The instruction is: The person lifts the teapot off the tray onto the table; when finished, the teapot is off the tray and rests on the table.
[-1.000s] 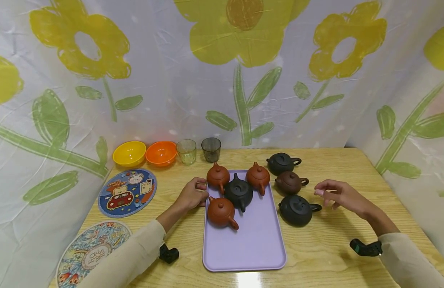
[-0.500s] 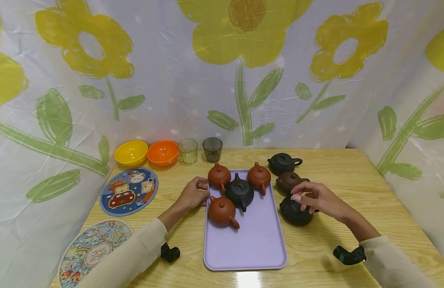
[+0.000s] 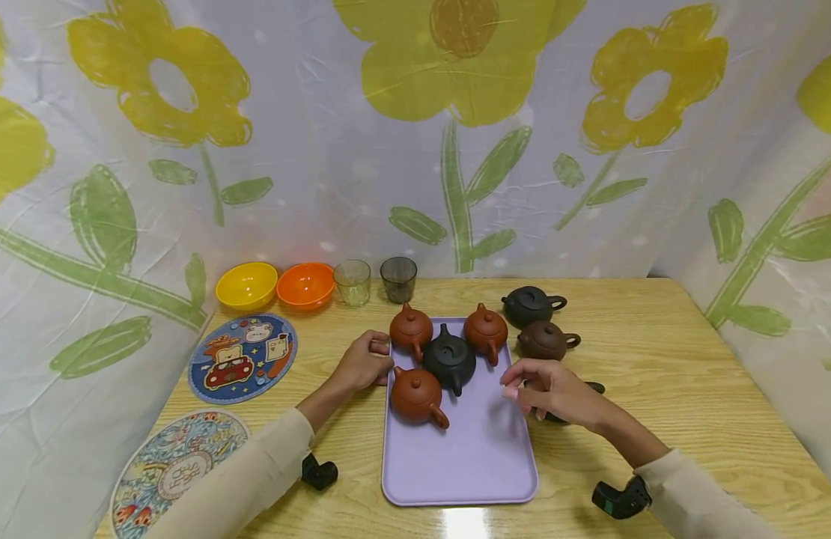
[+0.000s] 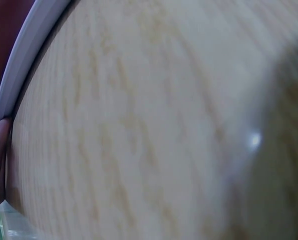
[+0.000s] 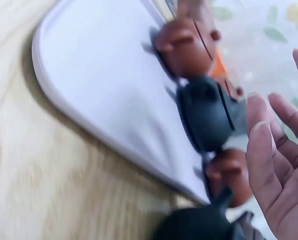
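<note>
Right hand [image 3: 550, 393] hovers with relaxed, parted fingers over a black teapot [image 3: 577, 404] beside the lilac tray [image 3: 456, 464]; left hand [image 3: 361, 363] fingers curl at the tray's edge.

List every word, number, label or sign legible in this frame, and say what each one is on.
No text can be read in any view.
Blue round mat: cartoon pictures only, with no legible words.
Patterned round mat: a central emblem with marks too small to read.
Teapots, such as the black one on the purple tray, and the yellow bowl, orange bowl and two glasses: no visible labels.
Both wrist views: too blurred for any lettering.
</note>
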`<control>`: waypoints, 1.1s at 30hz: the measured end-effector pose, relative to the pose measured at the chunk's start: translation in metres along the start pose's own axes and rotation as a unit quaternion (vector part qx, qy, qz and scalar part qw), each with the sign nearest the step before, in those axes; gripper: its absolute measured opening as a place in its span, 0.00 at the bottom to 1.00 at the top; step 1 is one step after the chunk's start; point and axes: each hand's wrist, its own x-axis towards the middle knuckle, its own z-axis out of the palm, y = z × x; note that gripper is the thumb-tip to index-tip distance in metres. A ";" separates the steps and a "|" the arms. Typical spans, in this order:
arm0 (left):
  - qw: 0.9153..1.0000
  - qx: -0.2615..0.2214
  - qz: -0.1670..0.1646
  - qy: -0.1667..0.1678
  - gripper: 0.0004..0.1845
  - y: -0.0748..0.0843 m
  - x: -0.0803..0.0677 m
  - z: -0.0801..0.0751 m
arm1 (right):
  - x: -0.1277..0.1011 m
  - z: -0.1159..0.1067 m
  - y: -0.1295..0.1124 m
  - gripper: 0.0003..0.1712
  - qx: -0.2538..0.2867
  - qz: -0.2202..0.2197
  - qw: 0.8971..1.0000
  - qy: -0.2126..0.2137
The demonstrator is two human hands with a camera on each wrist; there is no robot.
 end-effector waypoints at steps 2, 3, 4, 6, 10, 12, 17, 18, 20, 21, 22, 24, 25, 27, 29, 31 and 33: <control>1.000 0.001 0.000 -0.002 0.29 0.000 0.000 0.000 | 0.003 0.007 -0.002 0.19 0.005 0.003 1.000 -0.007; 1.000 0.000 -0.001 -0.002 0.29 0.000 -0.001 0.000 | 0.005 0.010 -0.002 0.19 0.009 0.005 1.000 -0.010; 1.000 0.001 -0.002 -0.004 0.29 0.000 -0.001 -0.001 | 0.007 0.013 -0.003 0.20 0.010 0.005 1.000 -0.014; 1.000 0.000 -0.006 -0.003 0.29 0.000 -0.001 -0.001 | 0.011 0.020 -0.003 0.20 0.014 0.009 1.000 -0.020; 1.000 -0.001 -0.008 -0.002 0.29 0.000 -0.001 -0.001 | 0.018 0.031 -0.002 0.19 0.012 0.018 0.999 -0.026; 1.000 -0.003 -0.009 -0.002 0.29 0.000 -0.001 -0.001 | 0.021 0.037 -0.002 0.19 0.017 0.024 0.999 -0.032; 1.000 -0.002 -0.007 -0.004 0.29 0.001 -0.001 -0.001 | 0.026 0.052 -0.002 0.19 0.035 0.044 0.998 -0.041; 1.000 -0.002 -0.007 -0.004 0.29 0.001 -0.002 -0.002 | 0.027 0.055 -0.003 0.19 0.039 0.049 0.997 -0.043; 1.000 -0.002 -0.007 -0.004 0.29 0.002 -0.002 -0.002 | 0.030 0.060 -0.003 0.19 0.043 0.057 0.996 -0.048; 1.000 -0.003 -0.007 -0.004 0.29 0.003 -0.003 -0.002 | 0.031 0.063 -0.003 0.18 0.044 0.058 0.996 -0.051; 1.000 -0.004 -0.006 -0.004 0.29 0.003 -0.003 -0.002 | 0.032 0.065 -0.003 0.18 0.043 0.058 0.996 -0.055; 1.000 -0.005 -0.005 -0.005 0.29 0.003 -0.003 -0.002 | 0.034 0.069 -0.002 0.18 0.043 0.060 0.995 -0.061; 1.000 -0.005 -0.004 -0.005 0.29 0.003 -0.003 -0.002 | 0.035 0.071 -0.002 0.19 0.042 0.060 0.995 -0.063; 1.000 -0.005 -0.005 -0.005 0.29 0.003 -0.002 -0.001 | 0.037 0.075 -0.001 0.19 0.040 0.061 0.995 -0.063; 1.000 -0.004 -0.006 -0.004 0.29 0.003 -0.002 -0.001 | 0.039 0.079 0.000 0.19 0.042 0.068 0.995 -0.061; 1.000 -0.003 -0.007 -0.003 0.29 0.003 -0.002 -0.001 | 0.041 0.082 0.001 0.18 0.043 0.075 0.995 -0.053; 1.000 -0.003 -0.008 -0.002 0.28 0.003 -0.003 -0.001 | 0.043 0.085 0.001 0.17 0.046 0.083 0.994 -0.044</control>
